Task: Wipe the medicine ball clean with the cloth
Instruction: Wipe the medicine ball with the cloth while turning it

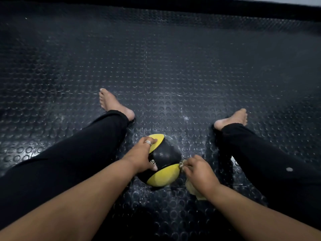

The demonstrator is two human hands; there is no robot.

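A black and yellow medicine ball (165, 155) sits on the studded floor between my spread legs. My left hand (141, 154) holds the ball's left side, fingers over the top yellow panel and thumb on the black band. My right hand (198, 171) grips a pale yellow cloth (191, 188) against the ball's lower right side. Most of the cloth is hidden under that hand; a bunched bit shows by the fingers and a flap hangs below the wrist.
Black rubber floor mat (165, 66) with round studs stretches ahead to a dark wall base at the top. My left leg (78, 153) and right leg (269, 162) in black trousers, feet bare, flank the ball.
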